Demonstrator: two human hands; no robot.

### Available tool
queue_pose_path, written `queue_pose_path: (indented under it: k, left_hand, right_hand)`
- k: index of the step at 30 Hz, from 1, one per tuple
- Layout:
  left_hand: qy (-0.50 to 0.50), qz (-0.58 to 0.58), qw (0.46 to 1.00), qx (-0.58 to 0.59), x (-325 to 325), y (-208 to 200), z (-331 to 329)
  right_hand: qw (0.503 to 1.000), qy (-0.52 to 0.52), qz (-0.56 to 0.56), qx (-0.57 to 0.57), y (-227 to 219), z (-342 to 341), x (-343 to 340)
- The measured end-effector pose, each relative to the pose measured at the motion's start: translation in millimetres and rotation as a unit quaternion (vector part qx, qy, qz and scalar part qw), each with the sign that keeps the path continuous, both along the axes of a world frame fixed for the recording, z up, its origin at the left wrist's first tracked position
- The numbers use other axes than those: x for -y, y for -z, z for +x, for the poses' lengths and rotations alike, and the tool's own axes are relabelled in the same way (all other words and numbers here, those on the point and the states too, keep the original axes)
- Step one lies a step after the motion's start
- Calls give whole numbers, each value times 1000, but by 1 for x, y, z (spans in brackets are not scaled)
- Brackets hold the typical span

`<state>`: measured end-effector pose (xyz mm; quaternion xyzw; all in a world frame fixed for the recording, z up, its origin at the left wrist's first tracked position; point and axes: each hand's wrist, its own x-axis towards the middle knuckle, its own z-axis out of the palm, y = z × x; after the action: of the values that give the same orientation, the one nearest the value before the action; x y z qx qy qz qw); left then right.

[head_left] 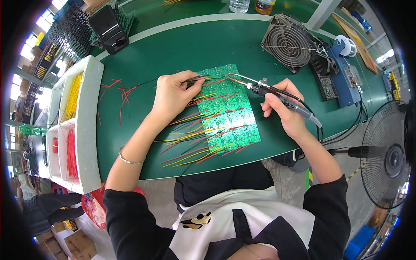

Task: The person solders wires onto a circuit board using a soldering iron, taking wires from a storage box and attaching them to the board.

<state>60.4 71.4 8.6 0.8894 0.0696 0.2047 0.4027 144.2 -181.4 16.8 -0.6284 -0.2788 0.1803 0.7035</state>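
A green circuit board panel (234,110) lies on the green bench, with several red, yellow and black wires (190,130) sticking out over its left side. Over the panel's upper left edge, my left hand (175,93) is closed on black wires (197,78), whose ends reach onto the board. My right hand (284,106) grips a soldering iron (277,97) with a thin metal tube along it. The iron's tip points left, close to the wire ends at the top of the panel; whether it touches them I cannot tell.
A white foam box (89,130) with yellow and red wires stands at the left. Loose red wires (123,93) lie beside it. At the back right are a square fan (289,42) and a blue soldering unit (344,73). A round fan (390,158) stands right of the bench.
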Motion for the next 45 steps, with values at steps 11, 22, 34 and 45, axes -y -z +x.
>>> queue_pose_path:
  k: [11,22,34,45]
  left_hand:
    - [-3,-4,1000,-5,2,-3,-2]
    - [-6,7,1000,-2,2,-3,-1]
    - [-7,9,1000,0,3,-5,-1]
    - [-77,90,983,143,-10,-59,-19]
  right_hand:
    - [1000,-7,7,-7,1,0,1]
    - [999,6,-42,9,-3,-2,0]
    - [972,203,41,109,-3,-7,22]
    - [943,320,91,16,7,-13,45]
